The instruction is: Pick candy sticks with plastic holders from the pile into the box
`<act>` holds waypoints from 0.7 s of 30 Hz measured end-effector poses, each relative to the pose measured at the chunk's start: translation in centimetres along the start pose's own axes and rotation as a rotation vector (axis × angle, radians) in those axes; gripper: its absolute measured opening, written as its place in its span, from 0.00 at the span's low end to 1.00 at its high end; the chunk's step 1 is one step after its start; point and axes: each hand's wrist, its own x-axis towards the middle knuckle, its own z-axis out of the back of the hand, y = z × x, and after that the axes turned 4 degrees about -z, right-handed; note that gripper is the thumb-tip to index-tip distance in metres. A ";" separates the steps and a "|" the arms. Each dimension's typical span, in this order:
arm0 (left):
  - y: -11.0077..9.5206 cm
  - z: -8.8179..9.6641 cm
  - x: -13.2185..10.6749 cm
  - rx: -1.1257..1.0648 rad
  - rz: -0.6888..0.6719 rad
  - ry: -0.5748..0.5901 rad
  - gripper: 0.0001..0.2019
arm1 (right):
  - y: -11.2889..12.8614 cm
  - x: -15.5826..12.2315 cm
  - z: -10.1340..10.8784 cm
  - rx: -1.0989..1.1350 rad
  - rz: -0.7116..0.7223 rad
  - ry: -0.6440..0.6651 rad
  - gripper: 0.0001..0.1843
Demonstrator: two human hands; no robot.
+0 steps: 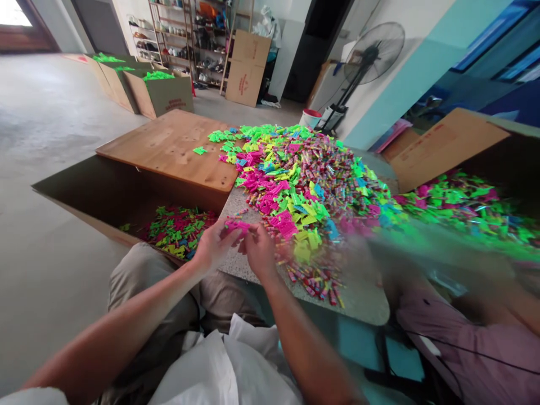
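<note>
My left hand [214, 246] and my right hand [259, 251] meet at the near edge of a speckled table [358, 292]. Both pinch a small pink plastic piece [237, 226] between their fingertips. Just beyond them lies a big heap of pink, green, yellow and blue plastic pieces [295, 185], mixed with small red-wrapped sticks [318, 284]. My knees and a white bag [219, 365] are below the hands.
An open cardboard box [105, 197] at the left holds more coloured pieces. A wooden board [172, 146] lies across it. Another person in a purple sleeve [464, 337] works at the right beside a second box [447, 143]. Boxes, shelves and a fan stand behind.
</note>
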 end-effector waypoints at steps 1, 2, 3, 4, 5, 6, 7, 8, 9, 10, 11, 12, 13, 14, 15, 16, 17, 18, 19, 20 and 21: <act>-0.3 -0.1 -0.1 -0.003 -0.004 -0.005 0.16 | -0.2 0.0 0.0 0.028 -0.009 -0.018 0.16; -0.5 -0.2 0.0 -0.025 -0.003 -0.022 0.16 | -0.2 0.0 0.1 0.061 -0.017 -0.043 0.16; -0.6 -0.2 0.1 -0.066 0.007 -0.044 0.17 | -0.2 -0.1 0.1 0.095 -0.018 -0.066 0.16; -0.7 -0.2 0.3 -0.118 0.024 -0.064 0.18 | 0.0 -0.2 0.2 0.122 -0.013 -0.081 0.17; -0.6 -0.2 0.6 -0.174 0.048 -0.075 0.18 | 0.3 -0.4 0.2 0.142 -0.003 -0.084 0.16; -0.5 -0.2 0.8 -0.227 0.076 -0.079 0.19 | 0.6 -0.5 0.3 0.149 0.011 -0.078 0.16; -0.3 -0.2 1.0 -0.273 0.104 -0.077 0.19 | 1.0 -0.7 0.3 0.145 0.025 -0.071 0.15; 0.0 -0.1 1.2 -0.308 0.130 -0.071 0.19 | 1.4 -0.8 0.3 0.133 0.039 -0.067 0.15; 0.2 -0.1 1.3 -0.331 0.148 -0.065 0.19 | 1.7 -0.9 0.3 0.117 0.050 -0.065 0.14; 0.4 -0.1 1.3 -0.344 0.158 -0.060 0.19 | 1.9 -0.9 0.3 0.100 0.060 -0.063 0.13; 0.5 -0.1 1.2 -0.345 0.161 -0.056 0.19 | 2.1 -1.0 0.3 0.082 0.068 -0.064 0.13; 0.6 -0.1 1.1 -0.334 0.155 -0.054 0.20 | 2.2 -1.0 0.3 0.061 0.076 -0.064 0.13; 0.6 -0.1 1.0 -0.311 0.143 -0.053 0.20 | 2.2 -1.0 0.3 0.039 0.083 -0.061 0.12; 0.6 -0.1 0.9 -0.279 0.126 -0.050 0.21 | 2.1 -0.9 0.3 0.014 0.091 -0.060 0.13; 0.5 -0.2 0.8 -0.241 0.106 -0.051 0.21 | 2.0 -0.9 0.3 -0.013 0.099 -0.060 0.13; 0.5 -0.3 0.6 -0.198 0.083 -0.052 0.20 | 1.9 -0.9 0.2 -0.036 0.105 -0.062 0.14; 0.5 -0.4 0.5 -0.154 0.059 -0.054 0.19 | 1.8 -0.8 0.2 -0.052 0.105 -0.065 0.14; 0.5 -0.5 0.4 -0.112 0.034 -0.060 0.18 | 1.7 -0.8 0.1 -0.057 0.096 -0.068 0.15; 0.5 -0.6 0.2 -0.074 0.012 -0.072 0.17 | 1.6 -0.7 0.1 -0.052 0.074 -0.065 0.16; 0.5 -0.6 0.1 -0.042 -0.006 -0.088 0.15 | 1.5 -0.7 0.1 -0.040 0.033 -0.045 0.16; 0.5 -0.6 -0.1 -0.018 -0.019 -0.106 0.14 | 1.4 -0.6 0.2 -0.022 -0.014 -0.018 0.17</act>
